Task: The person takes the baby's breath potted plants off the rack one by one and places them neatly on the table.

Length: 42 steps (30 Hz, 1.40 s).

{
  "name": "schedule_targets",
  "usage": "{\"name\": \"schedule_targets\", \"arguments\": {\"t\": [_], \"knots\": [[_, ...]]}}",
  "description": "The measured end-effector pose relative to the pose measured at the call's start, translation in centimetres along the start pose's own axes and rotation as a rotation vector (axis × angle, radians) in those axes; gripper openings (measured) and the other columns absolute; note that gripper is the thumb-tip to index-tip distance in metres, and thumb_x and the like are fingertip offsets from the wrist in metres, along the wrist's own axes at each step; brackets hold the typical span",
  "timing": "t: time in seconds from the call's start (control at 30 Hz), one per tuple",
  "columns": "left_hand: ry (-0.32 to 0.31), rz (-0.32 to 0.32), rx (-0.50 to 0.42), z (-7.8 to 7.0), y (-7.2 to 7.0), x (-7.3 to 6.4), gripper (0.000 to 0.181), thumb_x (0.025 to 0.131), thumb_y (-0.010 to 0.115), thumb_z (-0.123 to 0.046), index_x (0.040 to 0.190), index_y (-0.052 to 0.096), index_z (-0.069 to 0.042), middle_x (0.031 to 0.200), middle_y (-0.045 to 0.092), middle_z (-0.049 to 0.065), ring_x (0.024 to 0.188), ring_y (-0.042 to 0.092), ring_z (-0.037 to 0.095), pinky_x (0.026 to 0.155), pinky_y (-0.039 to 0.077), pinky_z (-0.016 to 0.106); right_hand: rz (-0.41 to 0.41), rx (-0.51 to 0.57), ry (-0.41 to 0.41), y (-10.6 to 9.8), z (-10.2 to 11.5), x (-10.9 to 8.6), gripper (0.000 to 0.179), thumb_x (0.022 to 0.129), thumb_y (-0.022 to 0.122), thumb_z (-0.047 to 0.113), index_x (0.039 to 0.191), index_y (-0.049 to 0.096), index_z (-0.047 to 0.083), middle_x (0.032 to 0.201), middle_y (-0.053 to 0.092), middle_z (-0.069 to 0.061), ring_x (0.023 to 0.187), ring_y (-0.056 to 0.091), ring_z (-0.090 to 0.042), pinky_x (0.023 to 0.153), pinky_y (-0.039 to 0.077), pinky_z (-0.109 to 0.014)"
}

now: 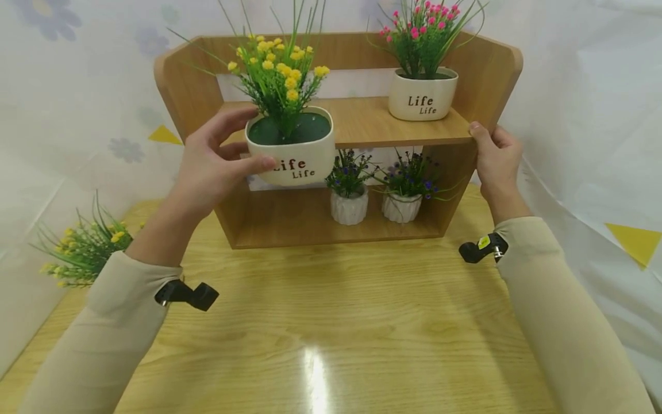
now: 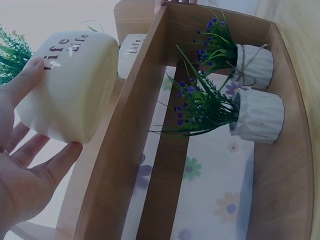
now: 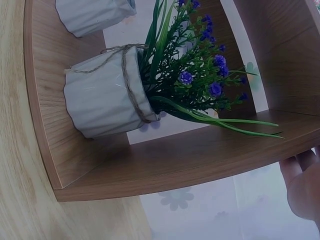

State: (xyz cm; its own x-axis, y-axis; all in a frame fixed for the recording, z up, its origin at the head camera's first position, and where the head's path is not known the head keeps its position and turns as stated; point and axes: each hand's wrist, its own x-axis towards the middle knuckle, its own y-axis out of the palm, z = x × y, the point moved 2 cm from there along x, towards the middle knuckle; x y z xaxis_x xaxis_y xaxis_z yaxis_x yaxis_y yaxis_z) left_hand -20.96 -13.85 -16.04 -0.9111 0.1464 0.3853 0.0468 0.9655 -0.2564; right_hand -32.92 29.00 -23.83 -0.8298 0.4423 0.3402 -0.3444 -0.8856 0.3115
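Note:
My left hand (image 1: 214,152) grips a cream oval flower pot (image 1: 305,158) lettered "Life Life", thumb on its front and fingers round its left side. Yellow artificial flowers (image 1: 281,69) grow from it. In the left wrist view the pot (image 2: 75,95) is held out in front of the upper shelf, its underside showing. My right hand (image 1: 497,152) holds the right side panel of the wooden shelf (image 1: 362,123), thumb on the front edge near the upper board. A matching pot (image 1: 423,98) with pink flowers stands at the right of that upper board.
On the lower board stand two white ribbed pots, one on the left (image 1: 349,207) and one on the right (image 1: 401,207), both with purple flowers; the right one has twine round it. Another yellow-flowered plant (image 1: 88,250) is behind my left forearm. The shelf stands on a wooden table (image 1: 331,305).

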Motion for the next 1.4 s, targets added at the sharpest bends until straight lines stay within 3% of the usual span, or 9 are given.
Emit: {"name": "schedule_targets", "arguments": {"t": [0.2, 0.53, 0.8, 1.03, 1.27, 1.4], "knots": [[-0.022, -0.025, 0.038, 2.0, -1.1, -0.8, 0.071, 0.073, 0.080, -0.012, 0.135, 0.048, -0.023, 0.133, 0.049, 0.002, 0.109, 0.056, 0.024, 0.088, 0.048, 0.035, -0.004, -0.002, -0.001, 0.0, 0.1, 0.0, 0.016, 0.076, 0.076, 0.017, 0.085, 0.073, 0.004, 0.072, 0.066, -0.002, 0.066, 0.060, -0.015, 0.063, 0.047, -0.024], [0.011, -0.015, 0.064, 3.9, -1.8, -3.4, 0.069, 0.074, 0.078, -0.008, 0.135, 0.047, -0.020, 0.125, 0.054, 0.006, 0.106, 0.056, 0.023, 0.080, 0.051, 0.024, -0.008, 0.015, 0.007, 0.0, 0.3, -0.1, 0.017, 0.076, 0.077, 0.017, 0.087, 0.073, 0.004, 0.076, 0.067, -0.003, 0.069, 0.060, -0.014, 0.066, 0.048, -0.025], [-0.052, -0.018, 0.099, 6.4, -2.4, -5.0, 0.070, 0.076, 0.078, -0.013, 0.137, 0.044, -0.022, 0.124, 0.053, 0.004, 0.103, 0.057, 0.023, 0.075, 0.052, 0.024, -0.004, 0.026, -0.001, 0.1, 0.1, 0.0, 0.016, 0.075, 0.077, 0.015, 0.084, 0.073, 0.003, 0.072, 0.067, -0.003, 0.066, 0.061, -0.015, 0.063, 0.048, -0.026], [-0.067, -0.012, 0.017, 8.4, -2.8, -6.2, 0.068, 0.075, 0.077, -0.006, 0.135, 0.046, -0.019, 0.121, 0.048, 0.009, 0.110, 0.054, 0.024, 0.078, 0.052, 0.026, -0.008, 0.017, 0.008, 0.1, 0.0, 0.0, 0.016, 0.075, 0.077, 0.017, 0.085, 0.073, 0.004, 0.073, 0.067, -0.003, 0.067, 0.061, -0.016, 0.063, 0.048, -0.025], [-0.062, 0.027, -0.093, 10.2, -3.3, -7.4, 0.071, 0.075, 0.074, 0.003, 0.137, 0.044, -0.014, 0.136, 0.042, 0.009, 0.117, 0.049, 0.027, 0.082, 0.051, 0.028, -0.020, 0.014, 0.020, 0.1, 0.1, 0.0, 0.018, 0.075, 0.077, 0.017, 0.088, 0.074, 0.004, 0.077, 0.068, -0.003, 0.070, 0.061, -0.015, 0.067, 0.048, -0.025], [-0.054, 0.043, -0.132, 11.0, -3.7, -8.0, 0.071, 0.075, 0.072, 0.007, 0.137, 0.043, -0.012, 0.136, 0.042, 0.011, 0.117, 0.049, 0.028, 0.082, 0.052, 0.031, -0.019, 0.018, 0.027, 0.1, 0.1, -0.1, 0.019, 0.075, 0.077, 0.017, 0.088, 0.074, 0.004, 0.078, 0.068, -0.003, 0.070, 0.062, -0.015, 0.067, 0.049, -0.025]]}}
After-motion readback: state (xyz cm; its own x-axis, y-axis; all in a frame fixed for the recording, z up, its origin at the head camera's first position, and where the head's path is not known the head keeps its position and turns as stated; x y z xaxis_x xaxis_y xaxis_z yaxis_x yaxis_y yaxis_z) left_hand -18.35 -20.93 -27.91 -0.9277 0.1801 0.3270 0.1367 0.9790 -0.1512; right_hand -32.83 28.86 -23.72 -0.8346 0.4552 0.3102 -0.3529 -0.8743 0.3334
